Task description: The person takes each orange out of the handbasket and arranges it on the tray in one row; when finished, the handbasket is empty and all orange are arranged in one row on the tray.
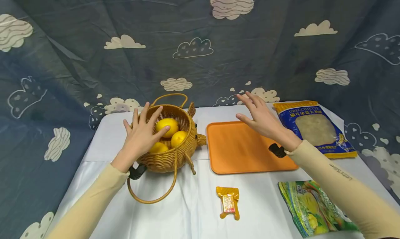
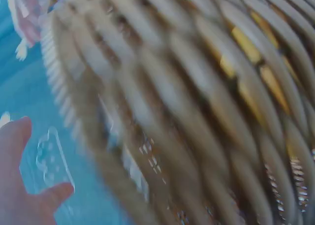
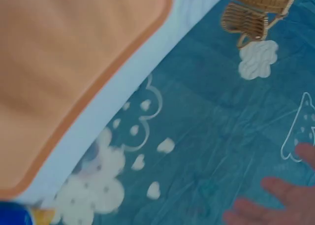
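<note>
In the head view the left hand [image 1: 141,136], fingers spread, is over the left side of a wicker basket [image 1: 162,161] with several yellow lemons [image 1: 167,127] inside. The left wrist view shows the basket's weave [image 2: 187,107] close up and blurred, the hand [image 2: 22,180] at its left edge. Whether that hand touches the basket, I cannot tell. My right hand [image 1: 260,119] has its fingers extended above the orange tray [image 1: 240,152] and holds nothing; its fingertips [image 3: 278,185] show at the lower right of the right wrist view.
A blue and yellow pasta bag [image 1: 315,128] lies right of the tray. Nearer the front are a small orange packet [image 1: 228,202] and a green bag [image 1: 312,207], partly under the right forearm. A dark cloud-patterned cloth [image 1: 193,72] hangs behind the white table [image 1: 150,218].
</note>
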Motion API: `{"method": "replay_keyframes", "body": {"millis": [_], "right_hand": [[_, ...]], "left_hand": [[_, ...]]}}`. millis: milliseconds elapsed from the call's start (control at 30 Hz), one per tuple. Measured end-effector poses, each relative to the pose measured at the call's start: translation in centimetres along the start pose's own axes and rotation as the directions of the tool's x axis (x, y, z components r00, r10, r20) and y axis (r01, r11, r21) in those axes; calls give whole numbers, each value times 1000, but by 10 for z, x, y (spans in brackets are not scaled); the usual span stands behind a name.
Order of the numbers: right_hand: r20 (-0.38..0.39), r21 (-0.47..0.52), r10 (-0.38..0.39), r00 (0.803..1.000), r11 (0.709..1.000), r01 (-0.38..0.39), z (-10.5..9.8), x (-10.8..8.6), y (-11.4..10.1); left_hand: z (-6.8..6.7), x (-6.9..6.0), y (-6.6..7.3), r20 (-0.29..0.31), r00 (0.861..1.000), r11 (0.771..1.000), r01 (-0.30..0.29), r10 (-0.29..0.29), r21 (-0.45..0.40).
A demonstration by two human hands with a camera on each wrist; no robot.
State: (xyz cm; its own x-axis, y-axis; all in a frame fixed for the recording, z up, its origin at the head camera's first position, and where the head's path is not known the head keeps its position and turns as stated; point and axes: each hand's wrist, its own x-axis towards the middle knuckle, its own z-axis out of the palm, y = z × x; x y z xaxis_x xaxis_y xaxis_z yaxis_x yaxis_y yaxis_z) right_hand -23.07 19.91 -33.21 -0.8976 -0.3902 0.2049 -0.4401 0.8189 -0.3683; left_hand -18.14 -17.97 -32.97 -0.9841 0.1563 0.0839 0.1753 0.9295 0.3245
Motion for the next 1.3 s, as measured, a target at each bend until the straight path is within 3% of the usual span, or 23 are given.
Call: {"method": "replay_keyframes", "body": {"millis": [167,233,333,400,467,567,633,733,900,1000,1100,1300], "right_hand": [[19,224,-119,993,968,112,4,20,-19],[34,339,-171,985,929,150,6,30,-29],[75,510,-243,967,843,172,13,45,-44],[108,588,-288,952,790,173,18,56,-54],[128,643,-334,934,745,178,23,67,-64],[163,691,-386,908,702,175,31,81,-78],[188,718,-409,893,678,159,36,90,-87],[240,739,-425,873,663,119,42,102,-100],[320,767,-447,835,640,49,53,122,-117],[375,771,-447,812,637,-4,61,134,-127],[455,751,-438,775,657,-70,68,143,-135],[606,663,-393,691,729,-168,77,158,-147]], "left_hand": [[-16,-8,-29,15,998,979,-55,59,-197],[-19,-10,-45,36,996,962,-65,77,-264],[-17,-14,-68,78,993,930,-56,90,-363],[-12,-16,-81,111,989,889,-39,100,-456],[-5,-18,-92,146,984,834,-8,106,-552],[6,-19,-104,188,977,727,54,104,-684],[14,-19,-107,188,977,679,74,96,-731],[24,-19,-108,167,983,616,85,78,-783],[36,-21,-105,135,990,554,95,30,-827],[38,-22,-104,126,992,548,99,12,-831],[39,-23,-104,123,992,553,101,3,-827],[41,-25,-104,111,994,553,95,-5,-827]]}}
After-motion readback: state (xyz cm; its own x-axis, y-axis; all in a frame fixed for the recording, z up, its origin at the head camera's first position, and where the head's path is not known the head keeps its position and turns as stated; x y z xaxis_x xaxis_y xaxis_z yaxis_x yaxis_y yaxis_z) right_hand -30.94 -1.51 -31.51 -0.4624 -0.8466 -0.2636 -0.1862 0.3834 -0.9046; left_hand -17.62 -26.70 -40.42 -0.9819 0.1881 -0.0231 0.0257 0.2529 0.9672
